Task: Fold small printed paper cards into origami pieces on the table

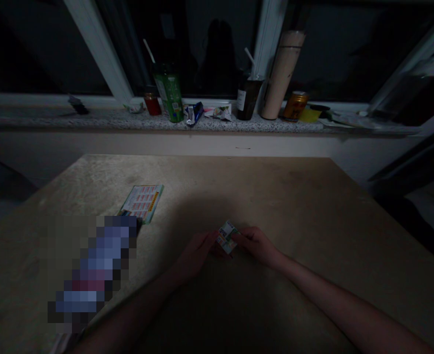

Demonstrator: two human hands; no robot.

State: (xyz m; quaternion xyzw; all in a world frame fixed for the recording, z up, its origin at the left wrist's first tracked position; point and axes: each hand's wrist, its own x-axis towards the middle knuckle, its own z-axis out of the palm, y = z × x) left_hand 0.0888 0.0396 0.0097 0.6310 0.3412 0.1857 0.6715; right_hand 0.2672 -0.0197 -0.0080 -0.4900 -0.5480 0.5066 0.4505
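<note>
Between my two hands is a small folded piece of printed paper (224, 231), white with green and orange patches, held above the wooden table (276, 187). My left hand (198, 248) pinches its left corner, and its lower fingers are in shadow. The fingers of my right hand (257, 241) close on the right corner, with the thumb lying over the printed face. Farther left lies a flat printed sheet (142, 201) with rows of red and white blocks, like a calendar. A blurred-out long object (99, 260) covers its near edge.
Along the granite windowsill (205, 126) stand a green cup with a straw (170, 96), a dark cup with a straw (248, 101), a tall pink flask (281, 78), a gold can (295, 105) and a red jar (152, 103). Crumpled wrappers (194, 114) lie among them. The room is dim.
</note>
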